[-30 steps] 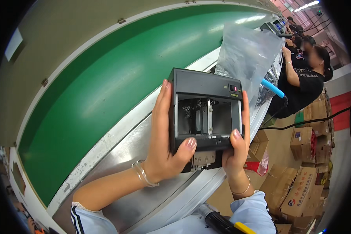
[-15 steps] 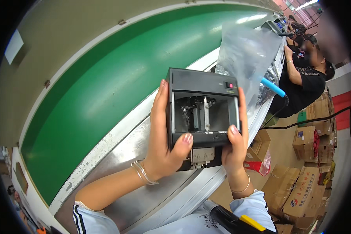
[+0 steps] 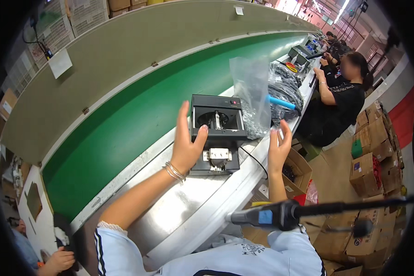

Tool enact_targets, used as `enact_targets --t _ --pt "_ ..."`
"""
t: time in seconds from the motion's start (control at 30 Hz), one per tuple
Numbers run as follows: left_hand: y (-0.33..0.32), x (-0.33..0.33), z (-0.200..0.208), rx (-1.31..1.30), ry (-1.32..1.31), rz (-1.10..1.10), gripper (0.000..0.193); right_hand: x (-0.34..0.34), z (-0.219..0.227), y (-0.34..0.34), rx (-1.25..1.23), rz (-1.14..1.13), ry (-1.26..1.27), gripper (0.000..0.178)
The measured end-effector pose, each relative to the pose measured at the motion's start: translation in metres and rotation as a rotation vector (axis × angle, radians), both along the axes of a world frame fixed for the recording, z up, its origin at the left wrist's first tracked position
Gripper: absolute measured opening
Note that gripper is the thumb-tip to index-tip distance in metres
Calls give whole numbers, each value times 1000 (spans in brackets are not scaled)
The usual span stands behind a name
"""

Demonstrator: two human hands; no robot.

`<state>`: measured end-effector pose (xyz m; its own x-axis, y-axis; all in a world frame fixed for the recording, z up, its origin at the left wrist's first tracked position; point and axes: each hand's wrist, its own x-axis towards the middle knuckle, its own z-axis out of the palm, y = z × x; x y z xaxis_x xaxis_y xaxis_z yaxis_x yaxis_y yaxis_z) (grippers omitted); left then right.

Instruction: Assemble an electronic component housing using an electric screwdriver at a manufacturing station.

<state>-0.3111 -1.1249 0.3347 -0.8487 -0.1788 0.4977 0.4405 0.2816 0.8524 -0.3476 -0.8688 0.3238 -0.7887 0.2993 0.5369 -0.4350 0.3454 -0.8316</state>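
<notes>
A black box-shaped device rests on the metal work strip. It has a red rocker switch on top, an open window with metal parts inside, and a metal bracket at its near end. My left hand is at the device's left side, fingers stretched and thumb over its edge; whether it touches is hard to tell. Off to the right, my right hand is open in the air, apart from the device. A thin black cable runs from the device's right side toward the bench edge.
Behind the device lie a clear plastic bag, bagged black cables and a blue rod-shaped handle. A green belt runs along the left. A black tool hangs near my right forearm. A co-worker stands at right, near cartons.
The device has gone from being held up between both hands to resting on the bench. My right hand has come away to the right. The view has shifted, showing more of the bench.
</notes>
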Motion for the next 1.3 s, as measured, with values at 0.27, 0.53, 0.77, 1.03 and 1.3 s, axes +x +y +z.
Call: enact_targets --t 0.27,0.53,0.77,1.03,1.3 --pt "73 -125 122 -709 259 144 75 48 -12 25 -178 180 -94 35" --pt "131 -170 146 -932 210 43 33 84 -20 56 -287 219 -72 21" --pt "138 -119 214 -909 429 206 25 80 -44 57 -430 365 -158 21" --pt "171 -75 331 -291 673 -214 29 -7 39 21 -985 665 109 71" --pt "91 -23 290 -380 307 -137 29 17 61 40 -872 591 117 37"
